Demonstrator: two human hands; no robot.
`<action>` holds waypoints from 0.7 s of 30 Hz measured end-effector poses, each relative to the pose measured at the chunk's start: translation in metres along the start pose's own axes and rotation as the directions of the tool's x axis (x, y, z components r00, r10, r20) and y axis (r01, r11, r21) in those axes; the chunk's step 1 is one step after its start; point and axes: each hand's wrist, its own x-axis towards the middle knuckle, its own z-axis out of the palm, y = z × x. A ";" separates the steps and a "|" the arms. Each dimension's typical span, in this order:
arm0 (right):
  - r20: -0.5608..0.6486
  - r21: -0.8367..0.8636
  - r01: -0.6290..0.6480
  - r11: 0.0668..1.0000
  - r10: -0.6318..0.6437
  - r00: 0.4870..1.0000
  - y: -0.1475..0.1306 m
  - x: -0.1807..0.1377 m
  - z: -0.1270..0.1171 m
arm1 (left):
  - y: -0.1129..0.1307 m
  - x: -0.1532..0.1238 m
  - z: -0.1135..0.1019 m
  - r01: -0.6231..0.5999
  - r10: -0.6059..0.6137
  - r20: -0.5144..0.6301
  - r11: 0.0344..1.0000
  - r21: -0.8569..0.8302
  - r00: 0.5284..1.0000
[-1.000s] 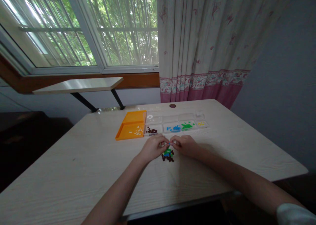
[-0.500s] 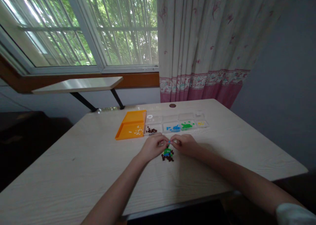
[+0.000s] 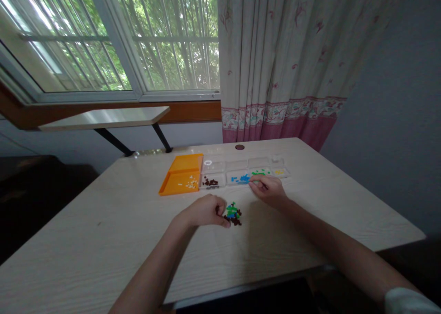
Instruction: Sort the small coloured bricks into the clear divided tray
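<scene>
A small heap of brown, blue and green beads [image 3: 233, 213] lies on the pale wooden table [image 3: 138, 240]. My left hand [image 3: 206, 211] rests curled just left of the heap, fingertips touching its edge. My right hand [image 3: 269, 190] reaches to the clear compartment box [image 3: 241, 171], its fingers pinched over the blue [image 3: 241, 179] and green [image 3: 260, 172] bead compartments; what it pinches is too small to make out. Brown beads [image 3: 210, 183] fill the left compartment and yellow beads [image 3: 279, 172] the right one.
An orange tray [image 3: 181, 178] with a few white beads sits left of the box. A window, a narrow shelf [image 3: 103, 117] and a flowered curtain [image 3: 279, 61] stand behind the table. The table's front edge is near my elbows.
The hands were pinched together above the bead heap. Now the right hand has moved up and right to the box, and the left hand has dropped beside the heap.
</scene>
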 end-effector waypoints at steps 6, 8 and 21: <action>-0.095 -0.035 0.046 0.998 -0.050 0.994 0.002 0.000 -0.003 | 0.001 0.000 -0.003 0.030 -0.028 -0.023 0.995 0.095 0.999; -0.124 -0.048 0.069 0.996 -0.075 0.989 0.002 0.001 -0.004 | 0.001 0.000 -0.004 0.024 -0.023 -0.014 0.995 0.093 1.000; -0.253 -0.043 0.208 0.977 -0.212 0.944 0.003 0.003 -0.004 | 0.000 0.001 -0.002 -0.023 0.023 0.030 0.999 0.023 0.999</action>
